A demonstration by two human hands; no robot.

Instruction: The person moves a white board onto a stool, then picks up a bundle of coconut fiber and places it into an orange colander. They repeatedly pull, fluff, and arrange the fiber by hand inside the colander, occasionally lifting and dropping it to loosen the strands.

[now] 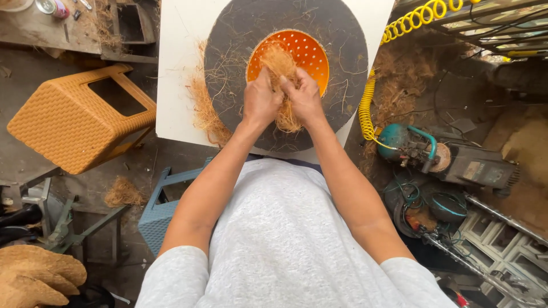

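Both hands meet over the near rim of the orange perforated bowl (297, 52), which sits in a dark round disc (228, 45) on the white tabletop (177, 68). The left hand (261, 101) and the right hand (303, 98) each have a clenched grip on one tuft of brown coconut fibre (283, 85); it seems to hang down between them. More loose fibre (202, 111) lies at the disc's left edge.

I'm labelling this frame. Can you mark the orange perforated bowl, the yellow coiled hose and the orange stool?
orange perforated bowl (308, 52): head view, inner wall.
yellow coiled hose (366, 102): head view, hanging coils.
orange stool (63, 122): head view, woven side.
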